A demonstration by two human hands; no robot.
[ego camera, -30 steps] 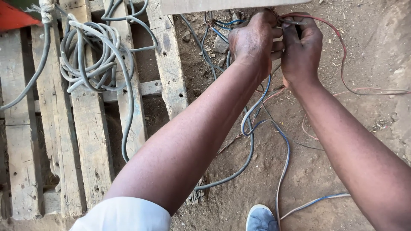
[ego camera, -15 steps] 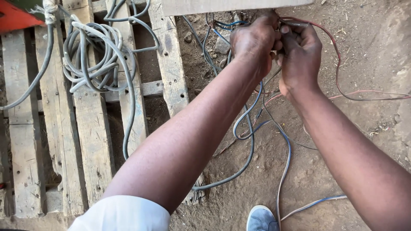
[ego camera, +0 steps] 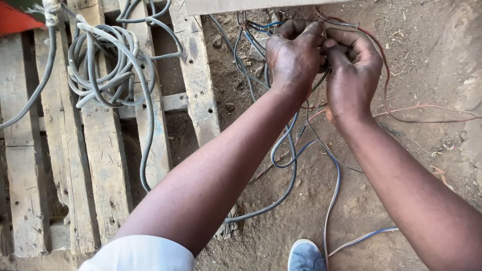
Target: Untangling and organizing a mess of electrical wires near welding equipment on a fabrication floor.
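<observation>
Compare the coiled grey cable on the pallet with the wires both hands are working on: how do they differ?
The grey cable lies looped in a coil on the wooden pallet, untouched; the thin wires trail loose over the dirt ground, gripped by the left hand and right hand. The grey cable looks thicker; the thin wires are slimmer. The cable is one grey colour; the wires mix blue, red and grey. Both are flexible, sheathed leads.

Blue and grey wires (ego camera: 281,150) trail over brown dirt (ego camera: 432,60) beside a thin red wire (ego camera: 427,107), a coil of grey cable (ego camera: 108,65) on a weathered pale wood pallet (ego camera: 103,165), a white sleeve (ego camera: 145,256), a blue-grey shoe (ego camera: 305,256) and something red (ego camera: 17,20) far left.
</observation>
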